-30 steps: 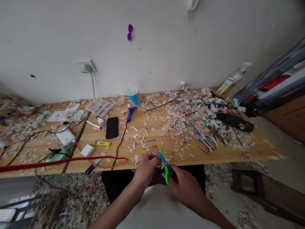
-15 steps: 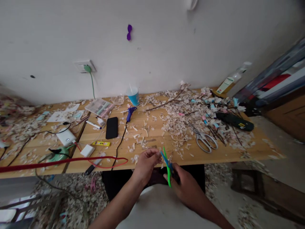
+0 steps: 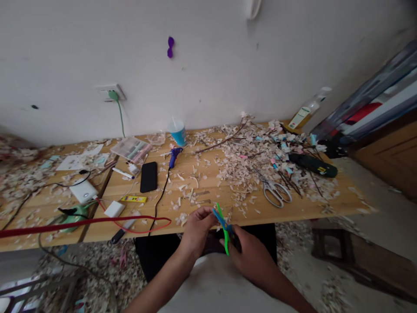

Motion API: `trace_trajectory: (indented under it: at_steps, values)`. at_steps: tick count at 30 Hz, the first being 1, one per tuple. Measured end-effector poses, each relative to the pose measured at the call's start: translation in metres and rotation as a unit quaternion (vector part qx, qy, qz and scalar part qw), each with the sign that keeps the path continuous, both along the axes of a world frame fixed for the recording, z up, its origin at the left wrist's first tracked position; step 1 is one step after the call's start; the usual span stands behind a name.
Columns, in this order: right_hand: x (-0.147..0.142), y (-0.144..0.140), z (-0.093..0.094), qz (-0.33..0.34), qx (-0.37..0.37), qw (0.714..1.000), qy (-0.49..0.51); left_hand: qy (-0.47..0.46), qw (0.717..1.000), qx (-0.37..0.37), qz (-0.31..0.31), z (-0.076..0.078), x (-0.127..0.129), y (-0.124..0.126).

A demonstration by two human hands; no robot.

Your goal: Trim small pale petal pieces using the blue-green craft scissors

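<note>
My right hand (image 3: 246, 248) is wrapped round the handles of a pair of green and blue scissors (image 3: 223, 224), just off the table's front edge. The blades point up and to the left, slightly apart. Close to their tips is my left hand (image 3: 197, 230), its thumb and fingers pinched together. Whatever is between those fingertips is too small to make out. Pale petals and cut scraps (image 3: 236, 178) lie over the wooden table (image 3: 176, 208) in front of both hands.
Grey-handled scissors (image 3: 276, 193), blossom branches (image 3: 224, 141) and a dark green tool (image 3: 312, 165) lie on the right. A glue gun (image 3: 174, 157), a blue cup (image 3: 178, 134), a phone (image 3: 148, 177) and a bottle (image 3: 308, 111) stand or lie farther back. A red cord (image 3: 84, 221) crosses the left.
The view has shifted a little, so the table's things sit farther left. The scissors' blades have come closer to my left fingertips. Both hands keep their grip.
</note>
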State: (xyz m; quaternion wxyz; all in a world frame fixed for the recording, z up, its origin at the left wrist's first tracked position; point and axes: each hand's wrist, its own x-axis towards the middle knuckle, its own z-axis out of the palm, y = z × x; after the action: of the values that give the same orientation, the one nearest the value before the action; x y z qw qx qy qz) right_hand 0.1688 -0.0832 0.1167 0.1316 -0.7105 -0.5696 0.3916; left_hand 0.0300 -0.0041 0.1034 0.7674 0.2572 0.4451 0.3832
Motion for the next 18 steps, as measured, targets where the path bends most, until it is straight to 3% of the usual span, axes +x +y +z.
trace_trajectory:
  at_steps: [12,18]
  values:
    - [0.001,-0.001,-0.002,0.007,-0.008,0.999,-0.033,0.018,1.0,0.007,-0.023,0.002,-0.001,-0.001]
    - [0.007,0.0,0.0,0.011,-0.019,0.997,-0.069,0.131,0.983,0.108,-0.074,0.005,-0.015,0.011]
